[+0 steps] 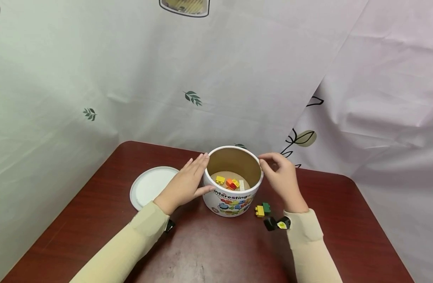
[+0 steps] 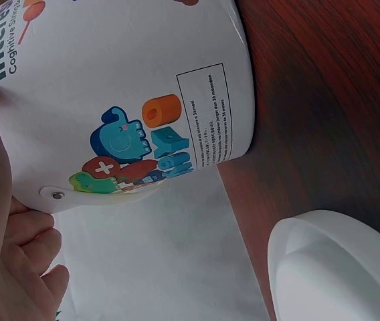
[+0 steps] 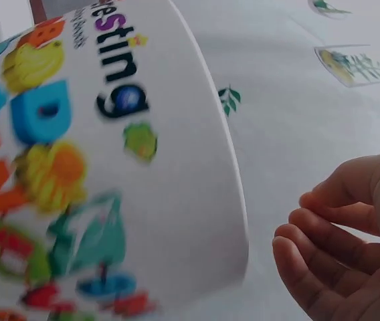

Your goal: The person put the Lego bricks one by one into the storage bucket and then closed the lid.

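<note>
One round white bucket [image 1: 213, 201] stands, uncovered, between the left hand [image 1: 186, 181] and the right hand [image 1: 283, 179]. On its floor lie a yellow block [image 1: 220, 180], some orange, red and yellow blocks [image 1: 232, 183] and a white block [image 1: 241, 185]. Left of the left hand, a white lid [image 1: 148, 184] rests on the surface [image 1: 209, 245]. Just left of the right wrist sit a yellow piece [image 1: 260, 211] and a green piece [image 1: 266, 208], side by side. The left hand is extended, mostly straight fingers against the bucket's side, thumb on its front. The right hand's fingers bend loosely near the rim, nothing visible in them; whether they touch it, I cannot tell.
</note>
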Demonstrator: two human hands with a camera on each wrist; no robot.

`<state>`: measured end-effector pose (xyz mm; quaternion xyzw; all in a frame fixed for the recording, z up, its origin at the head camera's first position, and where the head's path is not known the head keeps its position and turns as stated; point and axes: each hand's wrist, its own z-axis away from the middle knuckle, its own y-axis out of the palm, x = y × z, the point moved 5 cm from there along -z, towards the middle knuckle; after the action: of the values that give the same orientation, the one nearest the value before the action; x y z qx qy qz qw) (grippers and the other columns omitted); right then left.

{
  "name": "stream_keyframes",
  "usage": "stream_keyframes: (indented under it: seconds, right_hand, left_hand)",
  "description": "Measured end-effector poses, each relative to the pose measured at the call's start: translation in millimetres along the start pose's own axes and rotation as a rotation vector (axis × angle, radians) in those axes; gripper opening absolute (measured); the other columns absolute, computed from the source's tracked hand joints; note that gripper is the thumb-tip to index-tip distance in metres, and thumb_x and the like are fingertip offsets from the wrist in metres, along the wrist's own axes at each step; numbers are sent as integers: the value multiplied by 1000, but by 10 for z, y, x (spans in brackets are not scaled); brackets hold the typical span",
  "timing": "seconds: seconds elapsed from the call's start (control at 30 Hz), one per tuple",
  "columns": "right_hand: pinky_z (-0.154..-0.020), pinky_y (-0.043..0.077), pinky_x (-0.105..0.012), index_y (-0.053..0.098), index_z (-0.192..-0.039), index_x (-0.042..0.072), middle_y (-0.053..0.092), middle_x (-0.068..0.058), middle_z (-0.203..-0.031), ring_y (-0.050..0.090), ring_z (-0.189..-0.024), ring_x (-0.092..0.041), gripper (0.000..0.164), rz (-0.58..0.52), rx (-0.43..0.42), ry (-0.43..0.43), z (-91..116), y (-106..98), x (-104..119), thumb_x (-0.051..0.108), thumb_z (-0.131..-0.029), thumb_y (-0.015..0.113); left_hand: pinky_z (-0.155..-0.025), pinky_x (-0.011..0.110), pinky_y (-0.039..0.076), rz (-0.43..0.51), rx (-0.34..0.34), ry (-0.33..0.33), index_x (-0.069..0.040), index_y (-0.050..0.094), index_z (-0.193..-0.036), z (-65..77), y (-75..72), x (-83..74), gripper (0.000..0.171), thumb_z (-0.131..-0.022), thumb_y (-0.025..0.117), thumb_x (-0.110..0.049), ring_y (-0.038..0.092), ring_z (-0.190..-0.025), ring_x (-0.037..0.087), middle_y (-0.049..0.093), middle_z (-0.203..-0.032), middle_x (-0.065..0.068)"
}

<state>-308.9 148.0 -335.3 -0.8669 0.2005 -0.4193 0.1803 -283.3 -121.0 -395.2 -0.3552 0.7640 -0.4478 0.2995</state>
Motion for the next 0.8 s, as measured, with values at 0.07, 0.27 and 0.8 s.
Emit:
stream_keyframes:
  seconds: [0.07,0.27,0.8]
  right_hand:
    - [-72,53,-12,76,-104,2,73,-9,-97,66,-81,-11,12,-10,-20,17,77,-65,-61,8,-95,70]
    - [-69,52,-14,75,-107,4,71,-9,-96,63,-77,-6,14,47,11,125,314,-148,-372,11,-97,68]
    - [-89,52,-48,73,-115,4,71,-14,-115,62,-103,-28,22,194,416,301,609,-72,-1047,16,-97,67]
  left_hand:
    - [-122,51,26,-1,0,0,9,31,-154,-4,2,-4,92,-95,67,-52,30,-150,34,32,-161,24]
    - [-122,51,25,1,4,-6,8,31,-155,-1,4,-4,93,-94,67,-52,29,-150,33,32,-161,23]
    - [-124,48,21,12,25,-29,7,28,-156,10,2,-7,93,-95,66,-53,27,-152,32,30,-162,22]
